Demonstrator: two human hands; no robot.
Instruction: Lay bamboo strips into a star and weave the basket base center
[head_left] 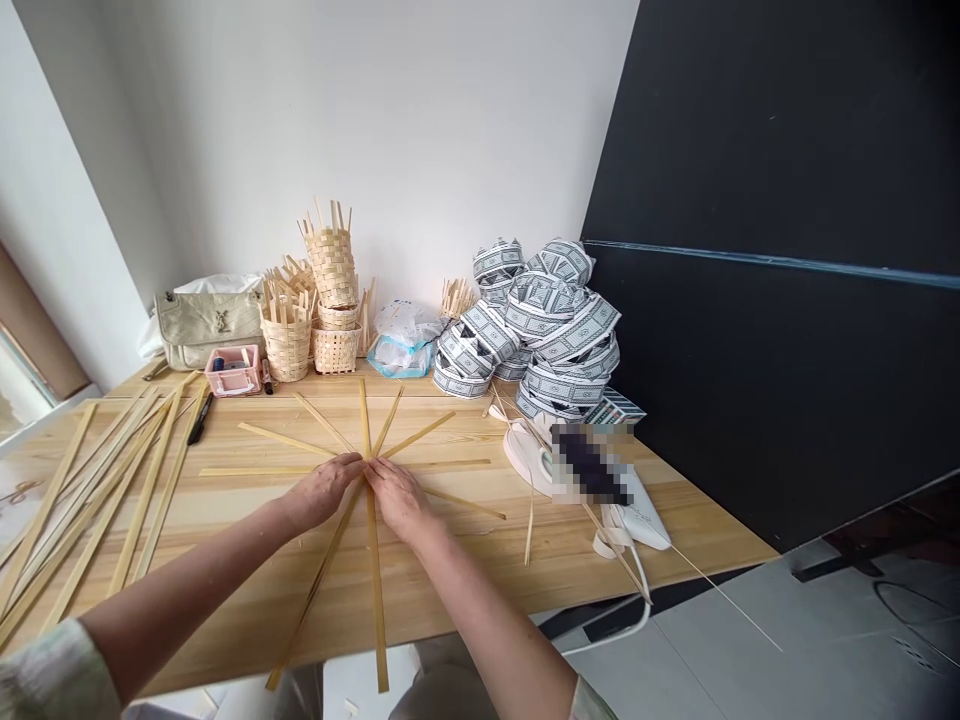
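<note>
Flat bamboo strips [377, 590] lie crossed on the wooden table, fanning out like spokes from one centre. My left hand [328, 488] rests at that crossing from the left, its fingers pressed together on the strips. From the right, my right hand [397, 498] meets it, fingers on the same crossing point. My fingertips almost touch each other and hide the middle of the star. Two of the strips reach toward me past the table's front edge.
More loose strips [97, 500] lie on the left beside a black marker [201, 418]. Behind stand a handbag [206, 325], a pink box [233, 372], woven baskets [331, 265] and a plastic bag [405, 335]. Patterned paper-like bands [555, 325] are piled at the back right, near a white cable [637, 625].
</note>
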